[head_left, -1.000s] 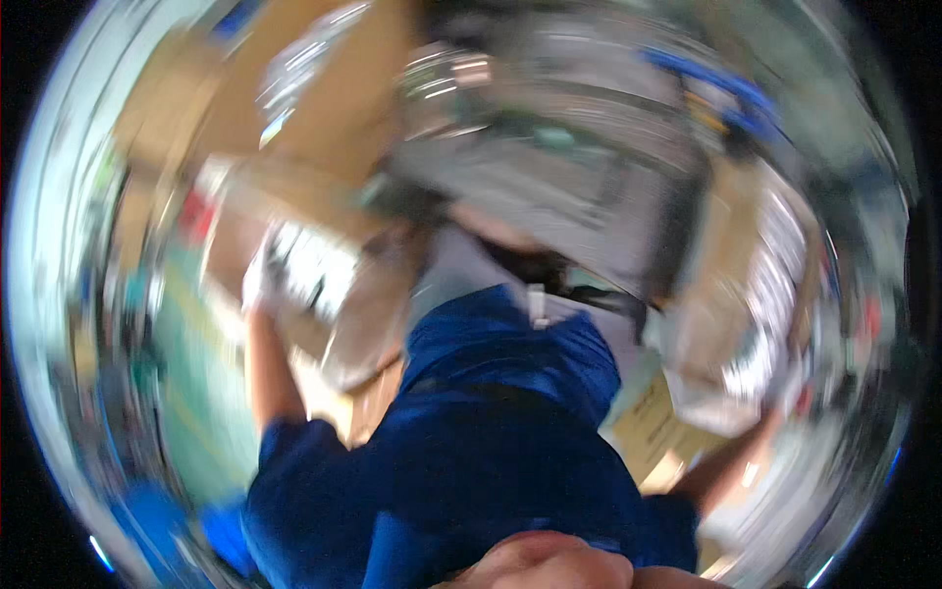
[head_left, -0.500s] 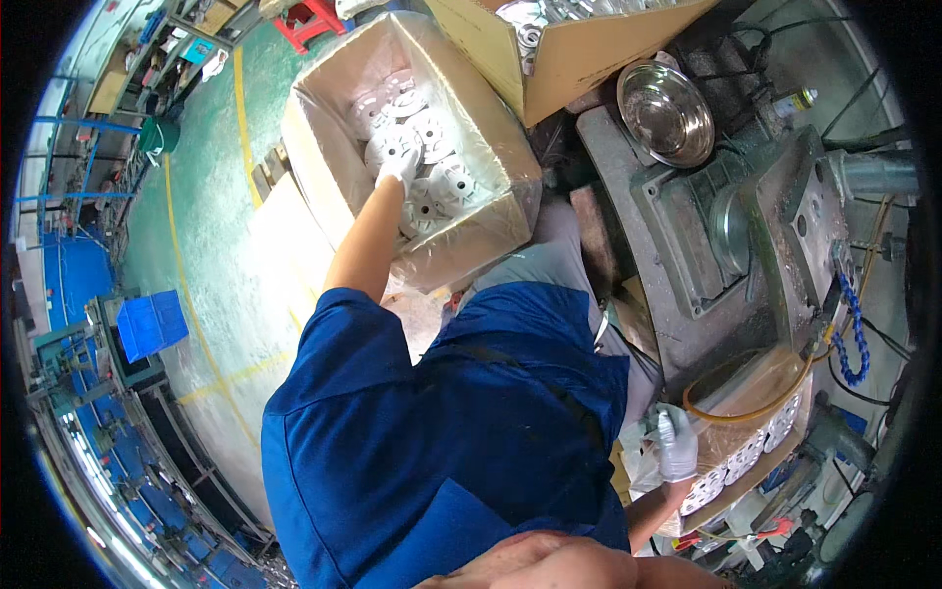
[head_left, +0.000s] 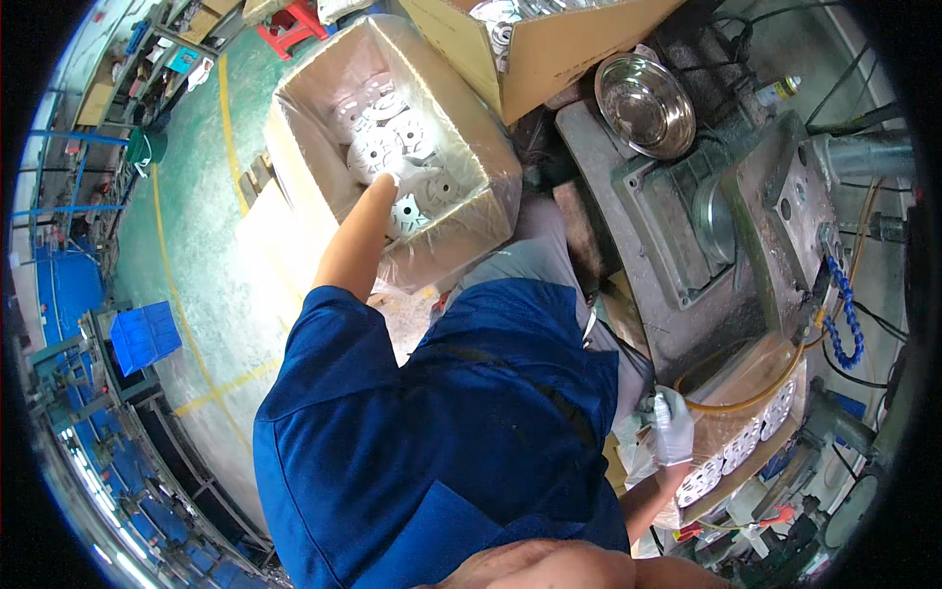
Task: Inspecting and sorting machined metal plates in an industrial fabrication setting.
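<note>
My left hand (head_left: 412,171), in a white glove, reaches down into a plastic-lined carton (head_left: 471,118) of slotted metal discs. Its fingers close at the edge of one greyish metal disc (head_left: 444,188); a brighter disc (head_left: 377,153) lies just beyond the hand. My right hand (head_left: 673,428), also gloved, is at the lower right beside my knee and near an orange-brown hose (head_left: 726,406). Its fingers are curled together, and whatever they hold is hidden. Close to it, a second lined carton (head_left: 726,496) contains stacked discs.
A machine table (head_left: 677,334) with a metal fixture (head_left: 714,226) stands on my right, a steel bowl (head_left: 645,105) at its far end. An open carton (head_left: 569,64) of metal parts is at the top. Leftward are a blue bin (head_left: 145,337) and a red stool (head_left: 290,27).
My left hand has shifted right from one disc to another inside the carton, and that disc looks darker now. The right hand stays by the knee. The whole view has shifted slightly.
</note>
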`<state>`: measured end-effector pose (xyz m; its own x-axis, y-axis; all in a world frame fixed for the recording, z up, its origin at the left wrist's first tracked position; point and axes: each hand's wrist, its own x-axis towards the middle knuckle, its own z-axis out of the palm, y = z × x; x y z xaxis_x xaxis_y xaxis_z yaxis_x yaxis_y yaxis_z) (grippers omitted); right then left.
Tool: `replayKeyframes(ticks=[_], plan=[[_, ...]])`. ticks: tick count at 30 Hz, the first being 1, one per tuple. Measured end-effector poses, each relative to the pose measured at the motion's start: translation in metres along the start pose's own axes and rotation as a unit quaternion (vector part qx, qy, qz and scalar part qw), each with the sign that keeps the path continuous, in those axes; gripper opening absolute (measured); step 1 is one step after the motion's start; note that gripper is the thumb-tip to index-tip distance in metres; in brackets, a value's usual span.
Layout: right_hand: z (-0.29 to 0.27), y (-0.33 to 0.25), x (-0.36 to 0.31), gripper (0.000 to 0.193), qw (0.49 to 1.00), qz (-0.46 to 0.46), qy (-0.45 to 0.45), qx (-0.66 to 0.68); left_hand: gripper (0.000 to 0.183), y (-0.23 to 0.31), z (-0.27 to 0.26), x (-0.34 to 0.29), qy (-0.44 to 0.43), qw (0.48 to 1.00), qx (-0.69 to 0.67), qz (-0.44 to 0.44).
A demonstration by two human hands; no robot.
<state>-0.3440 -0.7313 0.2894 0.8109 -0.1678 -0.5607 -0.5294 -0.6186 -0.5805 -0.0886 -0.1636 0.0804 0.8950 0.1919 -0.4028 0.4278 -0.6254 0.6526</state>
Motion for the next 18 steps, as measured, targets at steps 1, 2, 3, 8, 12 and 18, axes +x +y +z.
replayKeyframes(ticks=[1,2,3,8,12,18], plan=[[0.001,-0.005,0.0,0.032,1.0,0.006,0.003,-0.003,0.042,0.002,-0.011,-0.002,-0.038,0.999,-0.005,-0.009],[0.003,-0.007,0.001,0.031,1.0,0.011,0.006,-0.005,0.042,0.005,-0.025,-0.006,-0.075,0.997,-0.01,-0.019],[0.002,-0.007,0.001,0.031,1.0,0.013,0.007,-0.004,0.044,0.019,-0.041,-0.02,-0.063,0.994,-0.058,-0.063],[-0.003,0.011,0.005,0.029,0.999,0.008,0.007,0.052,0.04,0.056,-0.125,-0.09,0.026,0.95,-0.302,-0.075],[0.01,0.014,0.01,0.027,0.994,-0.049,-0.022,0.097,0.036,0.093,-0.155,-0.108,0.038,0.933,-0.356,0.024],[0.022,-0.034,0.033,0.033,0.924,-0.114,-0.159,0.327,0.031,0.23,-0.11,-0.13,-0.122,0.916,-0.336,0.181]])
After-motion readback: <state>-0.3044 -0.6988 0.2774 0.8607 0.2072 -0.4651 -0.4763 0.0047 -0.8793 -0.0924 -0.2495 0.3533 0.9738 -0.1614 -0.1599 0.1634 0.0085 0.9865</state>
